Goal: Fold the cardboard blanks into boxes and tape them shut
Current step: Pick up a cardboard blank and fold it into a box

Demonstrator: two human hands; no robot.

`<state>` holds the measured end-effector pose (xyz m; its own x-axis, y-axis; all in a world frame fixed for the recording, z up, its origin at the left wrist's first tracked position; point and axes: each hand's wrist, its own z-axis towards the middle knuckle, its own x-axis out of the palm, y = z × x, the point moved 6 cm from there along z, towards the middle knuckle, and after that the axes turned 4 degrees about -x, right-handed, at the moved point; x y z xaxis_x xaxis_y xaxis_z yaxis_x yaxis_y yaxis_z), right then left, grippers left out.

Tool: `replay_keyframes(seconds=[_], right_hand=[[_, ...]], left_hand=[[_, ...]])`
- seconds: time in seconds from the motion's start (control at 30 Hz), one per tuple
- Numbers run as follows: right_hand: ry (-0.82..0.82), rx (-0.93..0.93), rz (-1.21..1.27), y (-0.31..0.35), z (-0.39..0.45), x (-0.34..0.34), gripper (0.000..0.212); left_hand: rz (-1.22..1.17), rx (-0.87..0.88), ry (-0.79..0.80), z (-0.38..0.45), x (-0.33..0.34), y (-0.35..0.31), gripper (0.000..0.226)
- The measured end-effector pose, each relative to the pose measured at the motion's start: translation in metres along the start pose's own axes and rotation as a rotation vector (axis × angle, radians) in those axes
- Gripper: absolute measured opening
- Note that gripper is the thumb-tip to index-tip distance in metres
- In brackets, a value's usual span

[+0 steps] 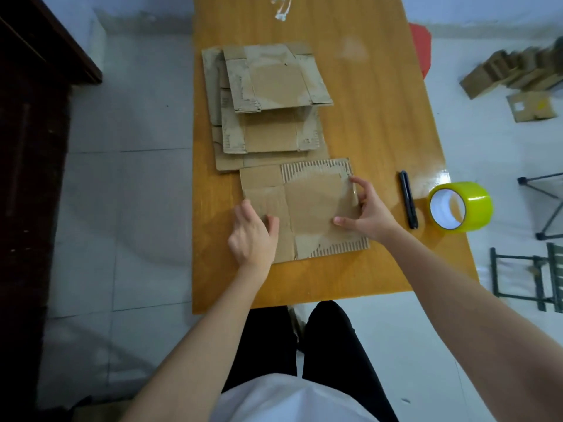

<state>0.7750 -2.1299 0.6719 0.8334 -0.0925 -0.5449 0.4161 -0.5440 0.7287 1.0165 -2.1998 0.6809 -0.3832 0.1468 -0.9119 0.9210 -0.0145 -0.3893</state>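
Observation:
A flat, worn cardboard blank [307,205] lies on the orange wooden table [380,123] in front of me. My left hand [253,236] grips its left edge, thumb on top and fingers curled under. At the right edge, my right hand [367,208] pinches the blank between thumb and fingers. A stack of several more flattened blanks [268,102] lies just beyond it. A roll of yellow-green tape [460,207] stands on its side to the right.
A black cutter or pen [408,199] lies between the blank and the tape. Crumpled clear tape scraps [281,9] sit at the table's far end. Finished boxes [515,71] lie on the floor at right, a dark cabinet [36,117] stands at left.

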Motion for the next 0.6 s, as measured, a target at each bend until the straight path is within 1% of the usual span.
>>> replay_keyframes(seconds=[0.07,0.17,0.23,0.33,0.47,0.53,0.6], right_hand=[[-0.030,-0.051,-0.024,-0.001,-0.003,-0.002,0.098],[-0.068,-0.104,-0.071,-0.004,-0.012,-0.001,0.096],[-0.147,-0.180,-0.078,-0.008,-0.023,0.005,0.092],[-0.251,-0.325,-0.096,-0.012,-0.033,0.012,0.092],[-0.273,-0.379,-0.050,-0.017,-0.031,0.010,0.092],[-0.299,-0.426,-0.119,-0.019,-0.030,0.011,0.091],[-0.332,-0.454,-0.239,-0.019,-0.029,0.013,0.091]], left_hand=[[0.030,0.025,-0.037,0.001,0.001,0.000,0.047],[0.002,0.041,-0.064,-0.001,0.004,0.000,0.046],[0.000,0.084,-0.107,-0.002,0.005,0.001,0.042],[0.030,0.139,-0.184,-0.004,0.006,0.002,0.037],[0.070,0.154,-0.230,-0.005,0.006,0.001,0.037],[0.086,0.159,-0.239,-0.005,0.006,0.000,0.037],[0.098,0.162,-0.255,-0.006,0.007,0.000,0.039]])
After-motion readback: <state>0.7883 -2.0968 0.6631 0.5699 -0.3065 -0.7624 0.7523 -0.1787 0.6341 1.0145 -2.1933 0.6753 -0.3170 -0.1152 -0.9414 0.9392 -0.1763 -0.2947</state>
